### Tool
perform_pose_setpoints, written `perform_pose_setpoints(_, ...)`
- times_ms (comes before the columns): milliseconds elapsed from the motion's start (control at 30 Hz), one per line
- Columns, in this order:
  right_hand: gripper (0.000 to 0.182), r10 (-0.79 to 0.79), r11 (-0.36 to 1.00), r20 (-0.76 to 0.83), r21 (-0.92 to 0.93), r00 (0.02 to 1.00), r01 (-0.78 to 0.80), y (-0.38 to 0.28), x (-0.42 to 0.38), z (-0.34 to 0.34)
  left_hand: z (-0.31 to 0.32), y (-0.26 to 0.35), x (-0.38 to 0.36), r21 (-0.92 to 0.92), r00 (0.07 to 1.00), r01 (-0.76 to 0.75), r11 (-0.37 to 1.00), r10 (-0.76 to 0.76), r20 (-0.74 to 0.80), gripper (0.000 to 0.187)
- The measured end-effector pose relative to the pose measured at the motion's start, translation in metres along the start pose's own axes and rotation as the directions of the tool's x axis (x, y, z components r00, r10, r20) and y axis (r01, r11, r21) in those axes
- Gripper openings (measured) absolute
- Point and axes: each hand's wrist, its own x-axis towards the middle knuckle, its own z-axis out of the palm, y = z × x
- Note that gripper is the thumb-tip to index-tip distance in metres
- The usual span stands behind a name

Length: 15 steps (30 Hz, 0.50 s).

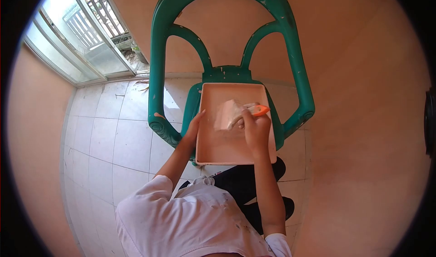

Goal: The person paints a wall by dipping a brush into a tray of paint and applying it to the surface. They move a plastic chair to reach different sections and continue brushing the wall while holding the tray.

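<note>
A peach-coloured rectangular tray (pixel 227 152) rests on the seat of a green plastic chair (pixel 156 75). My left hand (pixel 194 125) grips the tray's left edge, its fingertips at the rim. In my right hand (pixel 256 126) is a paintbrush (pixel 261 110) with an orange handle end, held over the middle of the tray. The brush's wide pale head is smeared by motion and points left, close over the tray's bottom.
Paint spots mark the chair's back and arms. White floor tiles (pixel 125 139) lie around it, with peach walls (pixel 363 134) behind and to the right. At upper left a sliding glass door (pixel 86 44) stands partly open to railings and a plant outside.
</note>
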Motion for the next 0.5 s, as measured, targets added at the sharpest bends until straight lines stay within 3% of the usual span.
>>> perform_pose_setpoints(133, 0.022, -0.134, 0.986, -0.003, -0.103, 0.991, 0.133, 0.012, 0.009, 0.014, 0.009, 0.008, 0.008, 0.038, 0.999, -0.049, 0.998, 0.049, -0.01, 0.05)
perform_pose_setpoints(200, 0.022, -0.105, 0.985, 0.068, -0.132, 0.992, 0.113, 0.021, 0.009, 0.032, 0.011, 0.012, 0.012, 0.07, 0.995, -0.104, 0.992, 0.103, 0.01, 0.05)
perform_pose_setpoints(267, 0.022, -0.132, 0.961, 0.113, -0.229, 0.985, 0.155, 0.03, 0.007, 0.042, 0.011, 0.015, 0.013, 0.026, 0.997, -0.067, 0.997, 0.066, 0.035, 0.048)
perform_pose_setpoints(433, 0.027, -0.159, 0.95, 0.162, -0.243, 0.974, 0.195, 0.012, 0.007, 0.046, -0.013, 0.012, 0.032, -0.041, 0.996, -0.049, 0.998, 0.052, 0.074, 0.05)
perform_pose_setpoints(500, 0.019, -0.286, 0.917, 0.17, -0.237, 0.943, 0.321, 0.03, 0.01, 0.057, -0.01, 0.014, 0.035, -0.059, 0.994, -0.027, 0.998, 0.033, 0.101, 0.051)
